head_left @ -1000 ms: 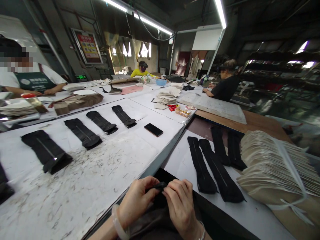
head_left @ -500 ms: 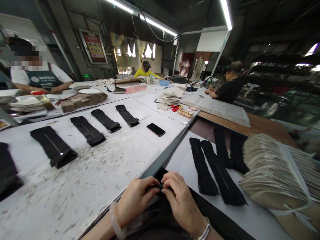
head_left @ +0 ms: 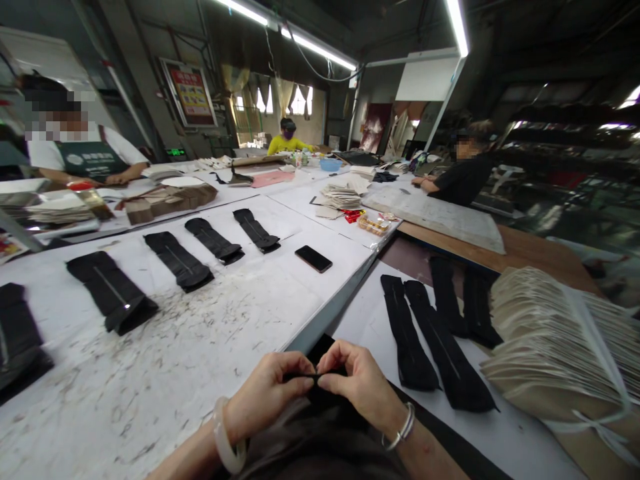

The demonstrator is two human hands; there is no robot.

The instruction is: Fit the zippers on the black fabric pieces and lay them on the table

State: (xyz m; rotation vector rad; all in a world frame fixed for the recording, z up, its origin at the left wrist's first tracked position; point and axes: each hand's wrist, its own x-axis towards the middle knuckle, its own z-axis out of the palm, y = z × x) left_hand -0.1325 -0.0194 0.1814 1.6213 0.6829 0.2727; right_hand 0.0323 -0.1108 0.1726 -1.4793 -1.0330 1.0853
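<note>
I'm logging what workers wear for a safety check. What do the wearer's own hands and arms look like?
Both the left hand and right hand are ungloved, and no sleeves show on the forearms. The left wrist carries a thick, smooth, whitish bangle; the right, a slimmer, shiny silver-coloured bracelet.

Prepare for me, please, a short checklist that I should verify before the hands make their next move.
1. Left hand pinches the black piece: ok.
2. Right hand pinches the same piece: ok.
3. Phone lies apart from the black strips: ok.
4. White tabletop has no dark specks: not ok, many are scattered there.
5. White tie around the beige stack is knotted: ok.
6. Held piece's underside is smooth: cannot tell, hidden.
</note>
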